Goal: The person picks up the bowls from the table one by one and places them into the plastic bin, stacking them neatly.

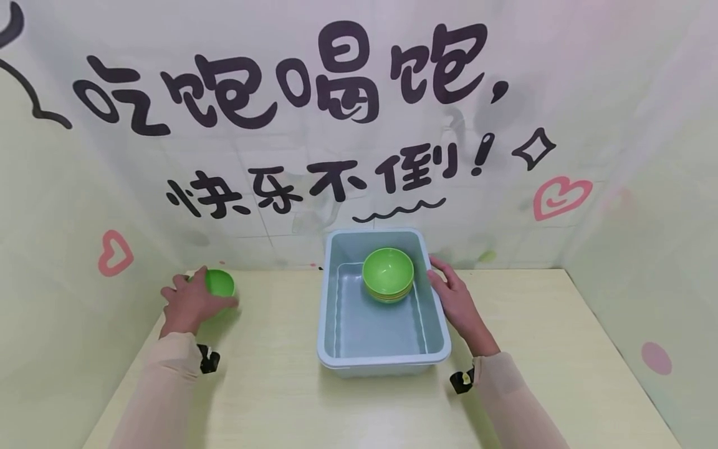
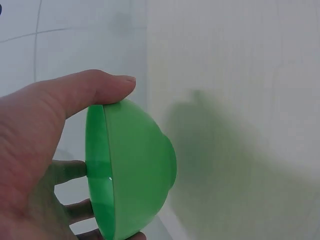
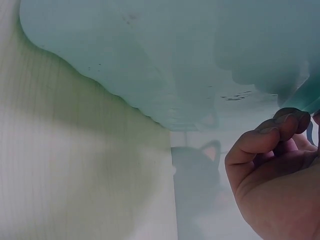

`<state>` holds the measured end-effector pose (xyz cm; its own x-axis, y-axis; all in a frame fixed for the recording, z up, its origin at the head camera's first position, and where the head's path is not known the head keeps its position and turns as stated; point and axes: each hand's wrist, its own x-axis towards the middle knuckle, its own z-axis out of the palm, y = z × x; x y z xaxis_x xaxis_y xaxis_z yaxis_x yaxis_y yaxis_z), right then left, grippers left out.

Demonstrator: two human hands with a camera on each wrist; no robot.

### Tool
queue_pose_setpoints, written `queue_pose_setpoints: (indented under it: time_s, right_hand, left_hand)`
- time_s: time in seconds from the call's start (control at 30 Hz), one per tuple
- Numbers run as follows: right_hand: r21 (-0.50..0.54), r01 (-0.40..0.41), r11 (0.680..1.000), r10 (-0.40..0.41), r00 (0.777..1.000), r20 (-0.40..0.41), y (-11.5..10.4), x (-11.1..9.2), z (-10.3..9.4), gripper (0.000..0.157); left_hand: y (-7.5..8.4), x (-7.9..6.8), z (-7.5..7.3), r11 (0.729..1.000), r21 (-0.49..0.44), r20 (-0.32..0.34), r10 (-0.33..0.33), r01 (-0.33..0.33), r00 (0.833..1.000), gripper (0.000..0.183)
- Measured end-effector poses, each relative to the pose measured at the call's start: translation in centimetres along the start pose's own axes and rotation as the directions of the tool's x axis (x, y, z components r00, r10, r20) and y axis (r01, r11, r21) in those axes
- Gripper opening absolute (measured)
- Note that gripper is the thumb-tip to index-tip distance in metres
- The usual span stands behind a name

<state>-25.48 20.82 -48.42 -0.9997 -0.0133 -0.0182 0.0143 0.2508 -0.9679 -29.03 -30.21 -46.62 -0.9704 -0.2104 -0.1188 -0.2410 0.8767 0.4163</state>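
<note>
My left hand [image 1: 189, 304] holds a small green bowl [image 1: 221, 284] at the left of the table, near the back wall. In the left wrist view the thumb lies over the outside of the bowl [image 2: 137, 165], with several fingers around its far side. The bowl's foot faces the table, and a shadow falls beside it. My right hand [image 1: 459, 307] grips the right rim of a light blue plastic tub [image 1: 384, 361]. Fingers curl at the rim in the right wrist view, under the tub's side [image 3: 150, 60]. Inside the tub sits a stack of green bowls [image 1: 388, 272], toward the back right.
The pale wooden table [image 1: 269, 386] meets a back wall [image 1: 269, 149] printed with large black characters. Side walls stand at the left [image 1: 62, 280] and right [image 1: 645, 249]. The tub stands mid-table, close to the back wall.
</note>
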Motion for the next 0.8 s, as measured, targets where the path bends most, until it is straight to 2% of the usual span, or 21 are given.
queue_pose_setpoints:
  time_s: [0.1,0.4,0.6,0.8]
  right_hand:
    - [-0.004,-0.004,1.000,0.004,1.000,-0.006,0.0,0.0,0.0,0.054]
    - [0.011,0.001,1.000,-0.001,1.000,0.002,0.1,0.0,0.0,0.053]
    - [0.004,0.001,1.000,-0.001,1.000,0.000,0.1,0.0,0.0,0.053]
    - [0.011,0.002,1.000,-0.002,1.000,-0.003,0.1,0.0,0.1,0.053]
  left_hand:
    - [0.5,0.1,-0.4,1.000,0.006,-0.034,0.018,-0.018,0.999,0.109]
    - [2.0,-0.2,-1.4,0.998,0.031,-0.082,0.049,-0.047,0.995,0.114]
    - [4.1,-1.1,-2.6,0.996,0.015,-0.103,0.085,-0.083,0.991,0.119]
    - [6.8,-2.1,-3.9,0.991,-0.004,-0.083,0.132,-0.133,0.988,0.121]
